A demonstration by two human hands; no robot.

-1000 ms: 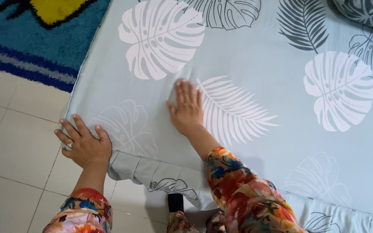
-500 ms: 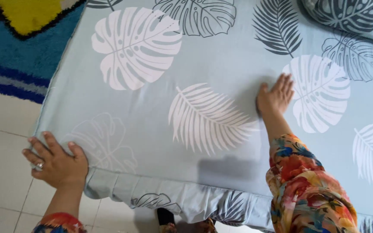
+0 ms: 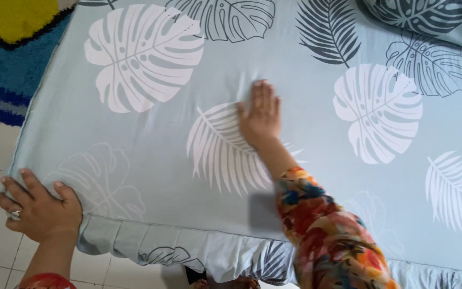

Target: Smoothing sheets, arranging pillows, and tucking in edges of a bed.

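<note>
Leaf-print bedsheet point(image 3: 306, 176) pressed flat by two hands.
Right hand point(image 3: 261, 116) is laid open, fingers together, mid-sheet — left hand point(image 3: 37, 207), fingers spread, is curled over the sheet's near corner.

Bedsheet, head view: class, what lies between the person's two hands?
Only bedsheet: between left hand and right hand runs pale fabric with a faint leaf outline, in the head view.

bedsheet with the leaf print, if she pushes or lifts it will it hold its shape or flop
The bedsheet probably flops: its edge hangs in soft folds. It likely slides and wrinkles under the flat right hand; small creases show there. The left hand presses its corner.
</note>
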